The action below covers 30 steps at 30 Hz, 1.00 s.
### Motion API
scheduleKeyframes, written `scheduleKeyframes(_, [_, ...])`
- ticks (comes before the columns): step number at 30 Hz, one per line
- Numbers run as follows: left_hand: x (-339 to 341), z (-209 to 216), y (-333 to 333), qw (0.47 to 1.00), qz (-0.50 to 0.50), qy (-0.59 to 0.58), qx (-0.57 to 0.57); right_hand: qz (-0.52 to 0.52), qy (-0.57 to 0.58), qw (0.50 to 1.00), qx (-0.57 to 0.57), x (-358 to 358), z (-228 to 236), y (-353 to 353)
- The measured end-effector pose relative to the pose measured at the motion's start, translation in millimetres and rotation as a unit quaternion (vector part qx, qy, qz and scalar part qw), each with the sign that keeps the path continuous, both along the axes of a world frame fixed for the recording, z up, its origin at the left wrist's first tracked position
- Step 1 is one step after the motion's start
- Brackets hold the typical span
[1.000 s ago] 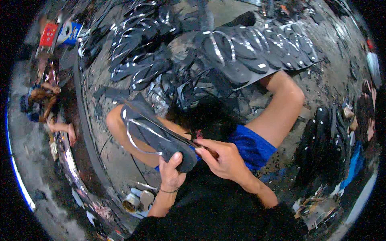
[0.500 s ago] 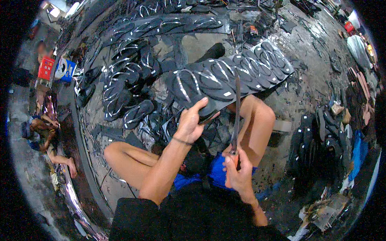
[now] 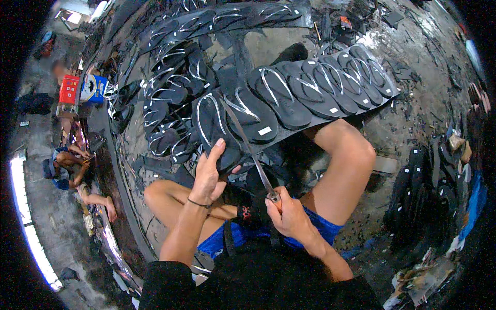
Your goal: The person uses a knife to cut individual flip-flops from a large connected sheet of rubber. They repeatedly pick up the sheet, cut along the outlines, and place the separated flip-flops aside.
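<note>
My left hand (image 3: 207, 178) grips the near end of a black flip-flop (image 3: 211, 120) with silver-edged straps, its thumb on top. My right hand (image 3: 290, 213) is closed round the orange handle of a long, narrow knife (image 3: 252, 154). The blade slants up and left between that flip-flop and the neighbouring one (image 3: 253, 124). Whether the held flip-flop is still joined to the dark rubber sheet (image 3: 289, 136) I cannot tell. Several more flip-flops lie in a row along the sheet, which reaches to the right above my right knee.
A heap of strapped flip-flops (image 3: 168, 98) lies to the left, with another sheet of them (image 3: 227, 20) at the far side. Dark soles (image 3: 418, 181) are piled at the right. Black scraps litter the floor. Another person (image 3: 70, 170) sits at far left near a red box (image 3: 69, 89).
The knife has swung from upright to leaning left, its blade now between the two leftmost flip-flops. My left hand and the end flip-flop have shifted left, and a gap has opened beside it.
</note>
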<state>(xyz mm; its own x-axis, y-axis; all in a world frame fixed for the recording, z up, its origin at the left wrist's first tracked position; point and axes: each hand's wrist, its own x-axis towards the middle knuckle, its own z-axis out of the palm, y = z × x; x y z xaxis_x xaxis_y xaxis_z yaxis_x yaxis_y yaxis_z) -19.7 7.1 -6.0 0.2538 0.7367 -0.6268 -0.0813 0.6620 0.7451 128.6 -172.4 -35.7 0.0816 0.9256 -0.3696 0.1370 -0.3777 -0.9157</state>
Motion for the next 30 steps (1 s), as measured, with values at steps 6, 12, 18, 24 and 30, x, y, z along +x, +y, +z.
scheduleKeyframes(6, [10,-6,-38,0.998,0.057,-0.019,-0.025,0.039,-0.080,0.996,0.012,3,-11,38])
scheduleKeyframes(12, [23,-9,-56,0.984,0.124,-0.102,-0.082,0.030,-0.251,0.967,-0.021,-24,-39,45])
scheduleKeyframes(18, [19,-16,-64,0.966,0.148,-0.155,-0.141,-0.030,-0.262,0.964,-0.029,-30,-53,50])
scheduleKeyframes(24, [12,-21,-65,0.941,0.172,-0.219,-0.190,-0.082,-0.223,0.970,0.054,-28,-100,48])
scheduleKeyframes(30, [6,-28,-61,0.932,0.172,-0.249,-0.200,-0.079,-0.247,0.958,0.123,-27,-142,63])
